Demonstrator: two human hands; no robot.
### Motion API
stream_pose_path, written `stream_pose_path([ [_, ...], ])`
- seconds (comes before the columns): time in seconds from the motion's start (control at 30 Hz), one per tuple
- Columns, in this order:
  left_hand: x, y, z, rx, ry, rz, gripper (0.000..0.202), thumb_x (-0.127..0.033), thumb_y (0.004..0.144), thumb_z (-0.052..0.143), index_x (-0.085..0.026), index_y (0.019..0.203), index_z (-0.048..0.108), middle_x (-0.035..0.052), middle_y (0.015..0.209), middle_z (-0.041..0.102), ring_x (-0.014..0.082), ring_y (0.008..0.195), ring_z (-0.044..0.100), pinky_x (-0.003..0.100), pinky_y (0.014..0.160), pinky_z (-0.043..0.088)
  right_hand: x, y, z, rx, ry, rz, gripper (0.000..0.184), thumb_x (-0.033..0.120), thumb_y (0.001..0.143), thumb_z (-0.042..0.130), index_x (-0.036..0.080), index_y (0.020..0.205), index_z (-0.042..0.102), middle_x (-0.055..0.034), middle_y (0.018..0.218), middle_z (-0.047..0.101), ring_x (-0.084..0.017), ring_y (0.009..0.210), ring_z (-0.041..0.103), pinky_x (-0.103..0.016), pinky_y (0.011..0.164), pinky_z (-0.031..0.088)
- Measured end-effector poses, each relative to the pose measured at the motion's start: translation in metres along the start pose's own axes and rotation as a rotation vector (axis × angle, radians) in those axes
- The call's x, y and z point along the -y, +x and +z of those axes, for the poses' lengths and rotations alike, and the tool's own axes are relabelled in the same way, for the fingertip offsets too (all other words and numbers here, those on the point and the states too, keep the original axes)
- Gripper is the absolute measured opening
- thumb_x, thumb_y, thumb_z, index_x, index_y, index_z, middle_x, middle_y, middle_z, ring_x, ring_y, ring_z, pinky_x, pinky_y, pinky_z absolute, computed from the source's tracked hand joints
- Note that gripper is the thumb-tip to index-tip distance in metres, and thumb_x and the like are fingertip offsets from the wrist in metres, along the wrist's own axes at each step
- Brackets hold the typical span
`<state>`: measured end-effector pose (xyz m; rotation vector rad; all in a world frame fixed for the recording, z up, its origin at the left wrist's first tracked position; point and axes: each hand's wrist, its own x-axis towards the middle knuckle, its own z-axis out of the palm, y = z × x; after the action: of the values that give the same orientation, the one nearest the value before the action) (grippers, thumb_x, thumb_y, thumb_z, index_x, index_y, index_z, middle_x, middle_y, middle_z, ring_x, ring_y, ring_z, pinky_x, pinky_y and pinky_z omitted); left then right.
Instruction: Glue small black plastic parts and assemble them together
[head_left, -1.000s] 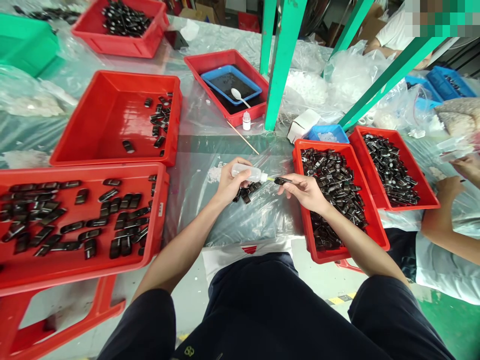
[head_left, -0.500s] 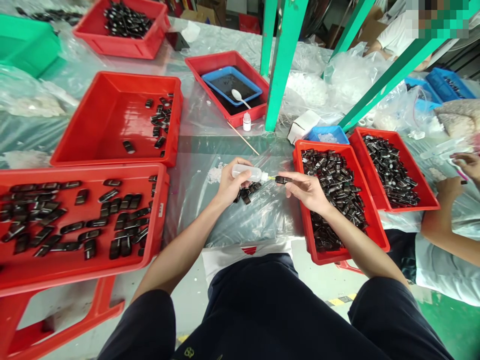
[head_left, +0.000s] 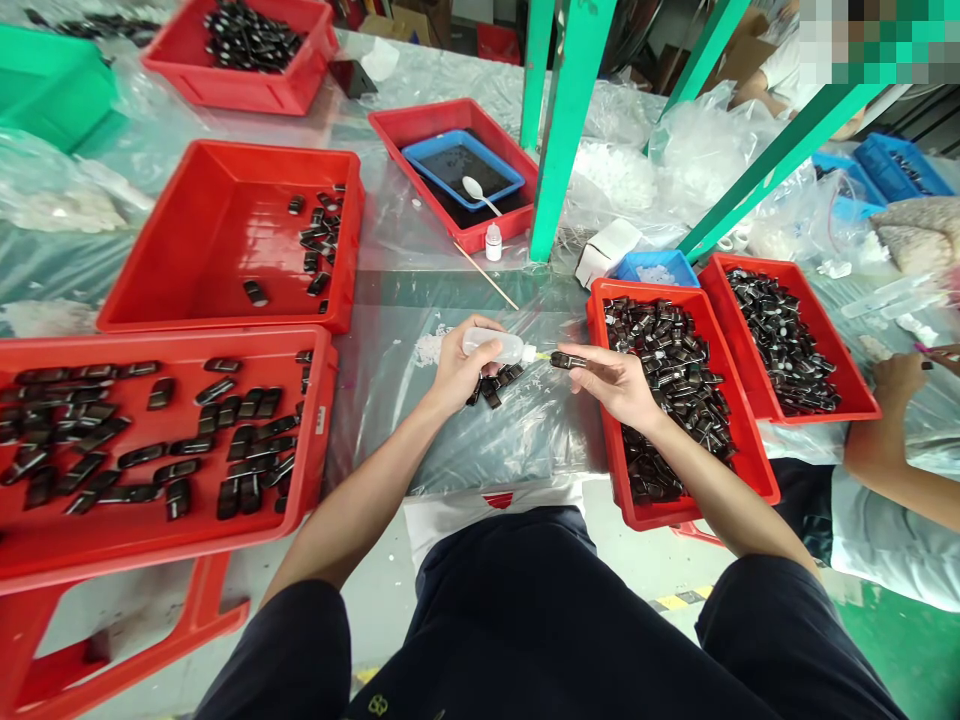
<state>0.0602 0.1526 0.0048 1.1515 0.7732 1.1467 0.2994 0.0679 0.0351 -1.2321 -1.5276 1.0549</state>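
Note:
My left hand (head_left: 459,370) is closed around a translucent squeeze bottle (head_left: 491,346), held on its side with its thin nozzle pointing right. Between the thumb and fingers of my right hand (head_left: 611,382) is a small glossy dark-brown part (head_left: 568,360); its exact kind I cannot make out. The nozzle tip is at or very near the left end of this part; whether they touch I cannot tell. Below the bottle, several similar dark parts (head_left: 495,384) lie on the plastic-covered table (head_left: 510,450). Small white bits (head_left: 431,347) are scattered left of my left hand.
Red bins of dark parts stand at right (head_left: 765,485) and left (head_left: 319,440). Behind are a wooden stick (head_left: 487,277), a small white bottle (head_left: 493,243) and a blue tray (head_left: 517,183) with a spoon (head_left: 474,188). A green post (head_left: 559,150) rises there. A co-worker's hand (head_left: 900,375) is at far right.
My hands, the bottle and the held part stay almost in place. At far right, the co-worker's hands have shifted slightly.

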Motion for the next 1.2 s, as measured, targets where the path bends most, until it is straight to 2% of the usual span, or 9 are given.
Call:
stream_pose_path([
  [0.2,0.002,0.0008,-0.0041,0.018,0.01,0.006,0.038,-0.052,0.069,0.083,-0.019,0.083,0.068,-0.0005,0.063,0.065,0.0111,0.046,0.054,0.022,0.042,0.04,0.0011,-0.0014,0.0008,-0.003,-0.016,-0.008,0.046,0.055,0.094,0.078,0.026,0.129,0.082,-0.0054,0.092,0.079,-0.016,0.064,0.064,-0.033,0.061,0.057],
  [0.57,-0.0046,0.0011,-0.0021,-0.012,0.051,0.006,0.033,-0.047,0.065,0.083,-0.02,0.077,0.068,-0.0018,0.061,0.064,0.0097,0.044,0.05,0.021,0.04,0.036,0.0017,-0.0026,0.0025,0.007,-0.058,-0.022,0.045,0.055,0.095,0.076,0.025,0.128,0.082,-0.0058,0.092,0.079,-0.016,0.063,0.063,-0.033,0.062,0.057],
  [1.0,-0.0001,-0.0001,-0.0019,-0.029,0.035,-0.009,0.036,-0.048,0.065,0.084,-0.02,0.08,0.067,-0.0012,0.065,0.066,0.0099,0.046,0.053,0.021,0.04,0.04,-0.0014,-0.0014,0.0013,-0.016,-0.051,-0.032,0.042,0.051,0.095,0.078,0.026,0.128,0.082,-0.0059,0.095,0.08,-0.015,0.062,0.063,-0.034,0.063,0.06],
  [1.2,-0.0032,0.0,0.0009,-0.032,-0.001,-0.042,0.037,-0.049,0.063,0.083,-0.019,0.078,0.066,-0.0022,0.059,0.064,0.0106,0.042,0.051,0.022,0.039,0.038,-0.0017,-0.0013,0.0002,-0.01,-0.047,-0.027,0.043,0.052,0.095,0.078,0.027,0.129,0.082,-0.0049,0.094,0.079,-0.015,0.062,0.063,-0.034,0.062,0.059],
])
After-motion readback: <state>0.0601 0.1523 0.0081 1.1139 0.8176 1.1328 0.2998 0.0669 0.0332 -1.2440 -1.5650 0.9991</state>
